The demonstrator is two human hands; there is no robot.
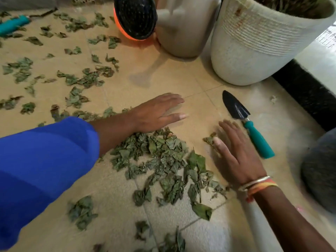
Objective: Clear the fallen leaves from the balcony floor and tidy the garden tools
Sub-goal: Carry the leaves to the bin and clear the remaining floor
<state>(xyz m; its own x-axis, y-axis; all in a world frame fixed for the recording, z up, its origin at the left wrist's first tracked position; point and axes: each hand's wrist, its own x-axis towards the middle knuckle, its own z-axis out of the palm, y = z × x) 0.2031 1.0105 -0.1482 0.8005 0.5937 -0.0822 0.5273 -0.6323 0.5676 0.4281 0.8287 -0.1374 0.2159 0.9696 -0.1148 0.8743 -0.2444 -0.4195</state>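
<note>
With fingers straight, left hand point(156, 113) and right hand point(234, 151) flank leaves point(163, 157).

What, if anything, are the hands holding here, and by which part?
Nothing is held. The left hand and right hand lie flat, fingers straight, on the tan tiled floor beside the pile of dried green leaves.

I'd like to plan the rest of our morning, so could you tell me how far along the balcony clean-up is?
Done: what look like leaves already sit in the white basket. In hand: the left hand and right hand, flat on the tiles, flank a gathered leaf pile. Left: scattered leaves across the far floor, plus the trowel and another teal-handled tool lying loose.
</note>
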